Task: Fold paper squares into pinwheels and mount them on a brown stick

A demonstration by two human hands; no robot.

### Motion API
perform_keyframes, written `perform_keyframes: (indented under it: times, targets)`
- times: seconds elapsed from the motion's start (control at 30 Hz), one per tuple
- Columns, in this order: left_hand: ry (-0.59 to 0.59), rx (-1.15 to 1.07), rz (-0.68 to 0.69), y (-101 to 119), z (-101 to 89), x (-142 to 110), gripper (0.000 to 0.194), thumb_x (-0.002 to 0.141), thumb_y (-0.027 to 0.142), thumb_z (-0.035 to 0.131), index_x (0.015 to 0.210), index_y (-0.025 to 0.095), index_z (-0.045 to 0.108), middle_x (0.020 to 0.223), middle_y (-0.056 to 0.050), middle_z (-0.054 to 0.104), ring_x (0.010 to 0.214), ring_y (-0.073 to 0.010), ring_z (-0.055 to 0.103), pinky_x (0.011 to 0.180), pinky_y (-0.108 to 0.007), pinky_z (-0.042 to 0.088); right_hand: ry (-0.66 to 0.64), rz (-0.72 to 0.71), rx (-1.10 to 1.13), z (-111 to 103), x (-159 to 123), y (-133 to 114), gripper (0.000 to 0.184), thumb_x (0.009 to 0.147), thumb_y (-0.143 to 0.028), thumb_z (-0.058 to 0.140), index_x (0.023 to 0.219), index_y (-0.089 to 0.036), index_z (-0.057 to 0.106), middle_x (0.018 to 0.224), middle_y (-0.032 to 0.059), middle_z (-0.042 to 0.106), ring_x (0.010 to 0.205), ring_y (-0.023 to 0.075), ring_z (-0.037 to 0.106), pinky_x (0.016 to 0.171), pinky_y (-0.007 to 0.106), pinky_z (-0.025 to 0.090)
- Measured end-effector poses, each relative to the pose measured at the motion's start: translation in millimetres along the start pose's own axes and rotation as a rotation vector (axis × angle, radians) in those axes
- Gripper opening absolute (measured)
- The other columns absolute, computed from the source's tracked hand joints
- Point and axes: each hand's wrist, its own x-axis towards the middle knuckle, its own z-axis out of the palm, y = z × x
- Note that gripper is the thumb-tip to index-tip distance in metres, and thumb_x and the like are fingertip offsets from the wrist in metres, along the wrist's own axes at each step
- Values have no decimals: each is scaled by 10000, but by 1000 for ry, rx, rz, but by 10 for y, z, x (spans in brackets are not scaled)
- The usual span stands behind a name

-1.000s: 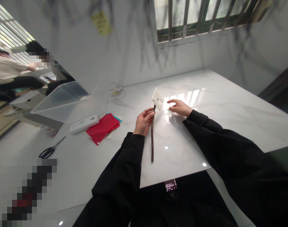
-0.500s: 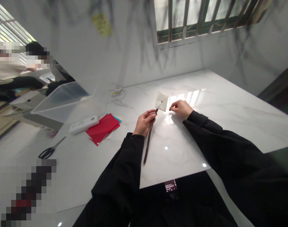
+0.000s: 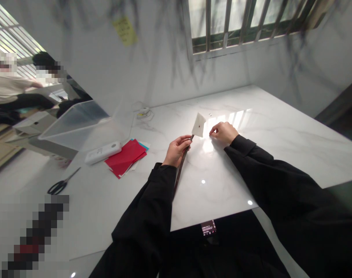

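My left hand (image 3: 177, 150) pinches a thin dark brown stick (image 3: 181, 166) near its upper end, thumb against fingers. At the top of the stick sits a small white paper pinwheel (image 3: 197, 127), a roughly square piece with a dark dot at its centre. The stick slants down towards me, and its lower end goes behind my left sleeve. To the right of the paper, apart from it, is my right hand (image 3: 225, 133). Its thumb and index finger are pinched together; whether anything tiny is between them I cannot make out.
On the left of the white table (image 3: 222, 173) lie red paper sheets (image 3: 125, 156), a white oblong device (image 3: 103, 152) and black-handled scissors (image 3: 60, 186). A clear plastic bin (image 3: 74, 125) stands farther left. Small white bits (image 3: 210, 114) lie beyond my hands. People sit at the far left.
The white paper has turned and tilted on the stick. The stick's lower end has swung left behind my sleeve. My right hand has moved slightly right, away from the paper.
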Motion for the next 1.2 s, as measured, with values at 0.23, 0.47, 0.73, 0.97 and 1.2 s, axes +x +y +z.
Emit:
perform_keyframes:
  times: [0.23,0.47,0.73,0.97,1.2]
  targets:
    - [19,-7,-5,0,-20,11,453,578,331,941,971,170,783,832,-21,715,668,-100,576,666,-261,457,65,-5,62,3,1,-17,403,840,-188,643,1211,-210,800,902,71,782,896,243,705,838,312,506]
    - [-5,3,-10,-1,-18,10,454,583,330,936,974,164,777,826,-25,718,652,-99,571,654,-263,447,112,-82,161,-26,-18,-51,792,832,-137,615,1611,-213,490,810,12,768,798,209,695,837,286,506]
    - [41,-43,2,22,-34,10,483,590,346,932,1011,176,769,896,-27,723,641,-85,572,645,-260,445,-60,-20,58,23,44,47,233,846,-206,642,918,-207,863,841,68,772,810,205,671,758,273,454]
    - [-11,-9,1,9,-14,4,465,587,343,939,988,173,777,858,-31,723,653,-98,567,656,-267,444,151,-78,227,-37,-33,-74,823,821,-141,597,1630,-173,444,736,-10,726,719,198,645,810,284,482]
    - [-1,-16,1,4,-26,6,466,587,345,939,988,173,774,851,-24,723,651,-97,576,660,-266,447,-58,-10,32,-50,23,29,234,821,-200,621,844,-209,854,754,70,741,732,214,636,720,297,439]
